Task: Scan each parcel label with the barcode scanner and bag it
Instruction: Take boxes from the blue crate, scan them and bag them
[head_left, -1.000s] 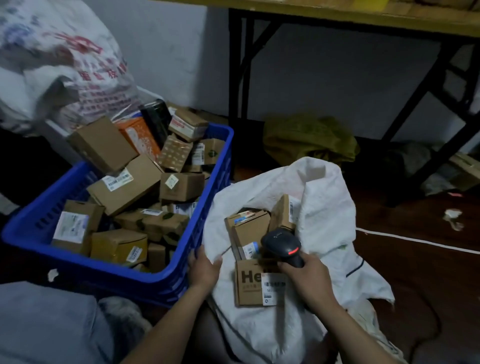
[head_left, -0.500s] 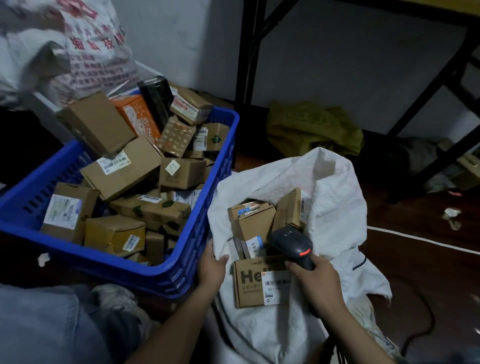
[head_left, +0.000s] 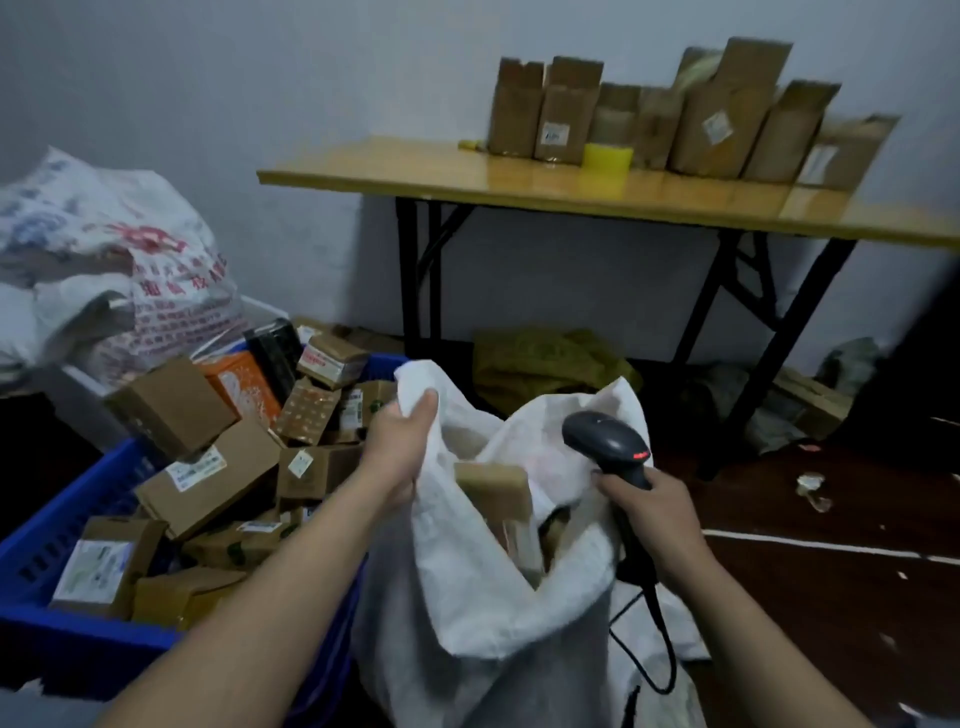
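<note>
The left hand (head_left: 397, 447) has its fingers curled, pinching the near-left rim of the white woven sack (head_left: 467, 597); the right hand (head_left: 654, 514) wraps its fingers round the barcode scanner (head_left: 608, 441) handle, right of the sack mouth; a brown parcel (head_left: 493, 491) sits inside the sack; more parcels (head_left: 208, 478) fill the blue crate (head_left: 78, 639) on the left.

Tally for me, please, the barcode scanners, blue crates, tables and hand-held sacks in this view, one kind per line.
barcode scanner: 1
blue crate: 1
table: 1
white sack, hand-held: 1
Total: 4
</note>
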